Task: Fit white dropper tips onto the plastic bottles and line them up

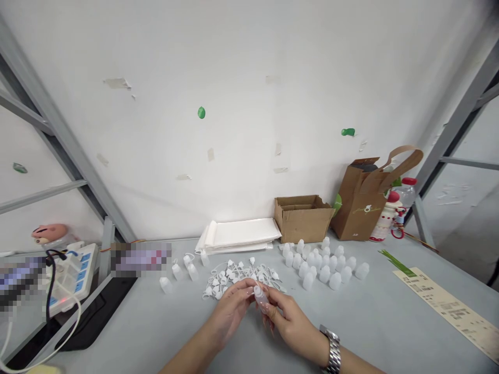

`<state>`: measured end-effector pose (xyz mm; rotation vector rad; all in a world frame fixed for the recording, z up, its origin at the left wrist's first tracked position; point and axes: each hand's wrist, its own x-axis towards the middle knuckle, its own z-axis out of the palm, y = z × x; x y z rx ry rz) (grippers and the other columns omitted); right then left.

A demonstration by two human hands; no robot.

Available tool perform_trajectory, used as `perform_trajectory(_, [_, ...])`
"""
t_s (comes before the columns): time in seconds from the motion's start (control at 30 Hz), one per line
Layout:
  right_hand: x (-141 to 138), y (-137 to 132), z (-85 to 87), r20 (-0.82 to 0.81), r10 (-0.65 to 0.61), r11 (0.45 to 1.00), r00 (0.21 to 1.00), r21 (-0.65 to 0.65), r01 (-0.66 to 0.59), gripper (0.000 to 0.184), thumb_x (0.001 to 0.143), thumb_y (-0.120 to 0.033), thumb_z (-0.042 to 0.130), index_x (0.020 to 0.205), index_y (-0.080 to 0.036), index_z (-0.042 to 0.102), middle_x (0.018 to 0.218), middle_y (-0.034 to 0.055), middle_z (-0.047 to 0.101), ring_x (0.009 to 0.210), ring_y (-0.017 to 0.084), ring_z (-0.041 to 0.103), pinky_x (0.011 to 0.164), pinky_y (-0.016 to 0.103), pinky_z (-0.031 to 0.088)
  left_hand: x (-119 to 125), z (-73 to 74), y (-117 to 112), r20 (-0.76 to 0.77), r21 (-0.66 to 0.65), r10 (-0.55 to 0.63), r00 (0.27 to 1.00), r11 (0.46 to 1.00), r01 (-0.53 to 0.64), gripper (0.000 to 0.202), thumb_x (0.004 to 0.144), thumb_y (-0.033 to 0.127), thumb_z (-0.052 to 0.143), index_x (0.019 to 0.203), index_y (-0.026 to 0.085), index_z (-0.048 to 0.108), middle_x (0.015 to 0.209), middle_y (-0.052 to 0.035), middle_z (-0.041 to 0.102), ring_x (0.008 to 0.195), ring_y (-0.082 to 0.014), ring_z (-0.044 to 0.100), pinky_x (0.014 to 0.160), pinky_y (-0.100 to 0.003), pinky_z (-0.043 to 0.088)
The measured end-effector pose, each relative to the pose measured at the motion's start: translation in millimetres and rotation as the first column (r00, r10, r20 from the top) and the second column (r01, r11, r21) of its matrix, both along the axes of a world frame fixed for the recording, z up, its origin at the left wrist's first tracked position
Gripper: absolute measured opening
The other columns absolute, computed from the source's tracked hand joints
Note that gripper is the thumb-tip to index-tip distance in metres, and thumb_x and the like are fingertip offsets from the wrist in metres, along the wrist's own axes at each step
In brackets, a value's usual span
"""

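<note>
A small translucent plastic bottle (260, 298) is tilted between my two hands, its open-looking neck pointing up and left. My right hand (290, 318) grips its body with thumb and fingers. At the neck, my left hand (231, 307) closes its thumb and curled fingers against the bottle; what lies behind these fingers is hidden. Just beyond the hands is a loose pile of white caps with cord loops (218, 280). Several more translucent bottles (325, 274) stand grouped to the right. On the left are several bottles with white tops (177, 271), some showing loops.
Against the wall are a stack of white sheets (241, 235), an open cardboard box (306, 226), a brown paper bag (358, 208) and a decorated white bottle (385, 221). A printed paper strip (448, 304) lies right. A power strip (78, 278) with cables stands left.
</note>
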<state>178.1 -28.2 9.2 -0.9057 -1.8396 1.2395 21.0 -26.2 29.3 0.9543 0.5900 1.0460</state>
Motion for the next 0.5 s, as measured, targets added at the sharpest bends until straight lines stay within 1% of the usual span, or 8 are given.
perform_trajectory(0.07, [-0.3, 0.1, -1.2, 0.008, -0.007, 1.0, 1.0, 0.003, 0.007, 0.028, 0.089, -0.043, 0.04, 0.076, -0.019, 0.048, 0.061, -0.0014, 0.052, 0.054, 0.013, 0.049, 0.054, 0.025, 0.041, 0.6, 0.8, -0.4, 0.006, -0.007, 0.002, 1.0, 1.0, -0.002, 0.015, 0.078, 0.021, 0.052, 0.079, 0.014, 0.065, 0.082, -0.0065, 0.064, 0.082, -0.02, 0.056, 0.077, -0.032, 0.039])
perform_trajectory(0.17, [-1.0, 0.3, -1.0, -0.005, -0.01, 1.0, 1.0, -0.004, 0.01, 0.03, 0.089, -0.044, 0.039, 0.073, -0.019, 0.046, 0.059, -0.0019, 0.052, 0.053, 0.012, 0.048, 0.054, 0.024, 0.04, 1.8, 2.3, -0.4, -0.001, -0.015, 0.029, 1.0, 0.999, -0.029, 0.015, 0.077, 0.022, 0.053, 0.081, 0.014, 0.065, 0.082, -0.0065, 0.064, 0.083, -0.0206, 0.056, 0.079, -0.033, 0.038])
perform_trajectory(0.3, [-1.0, 1.0, 2.0, -0.015, -0.034, 0.999, 0.999, 0.004, 0.034, 0.033, 0.09, -0.045, 0.037, 0.071, -0.019, 0.046, 0.058, -0.0018, 0.052, 0.053, 0.013, 0.049, 0.054, 0.025, 0.04, 1.4, 4.4, -0.1, 0.007, -0.002, 0.01, 1.0, 1.0, -0.01, 0.02, 0.076, 0.021, 0.053, 0.088, 0.013, 0.067, 0.091, -0.0092, 0.065, 0.092, -0.0235, 0.055, 0.084, -0.035, 0.037])
perform_trajectory(0.4, [-0.2, 0.4, 4.2, 0.016, -0.067, 0.997, 0.998, 0.047, 0.066, 0.032, 0.09, -0.043, 0.038, 0.071, -0.019, 0.048, 0.061, -0.0009, 0.054, 0.057, 0.013, 0.05, 0.057, 0.025, 0.04, 0.4, 4.6, -0.8, -0.002, -0.003, -0.009, 1.0, 1.0, 0.009, 0.021, 0.076, 0.021, 0.054, 0.092, 0.014, 0.066, 0.093, -0.0094, 0.065, 0.092, -0.0243, 0.055, 0.08, -0.035, 0.04])
perform_trajectory(0.5, [0.4, -0.6, 5.1, 0.066, -0.095, 0.991, 0.993, 0.105, 0.088, 0.028, 0.089, -0.04, 0.041, 0.072, -0.019, 0.049, 0.063, -0.0001, 0.056, 0.059, 0.014, 0.051, 0.058, 0.026, 0.04, 0.6, 3.5, -1.7, -0.042, -0.015, 0.028, 0.999, 0.999, -0.029, 0.017, 0.075, 0.022, 0.058, 0.088, 0.015, 0.066, 0.09, -0.0079, 0.066, 0.09, -0.0228, 0.056, 0.082, -0.034, 0.039])
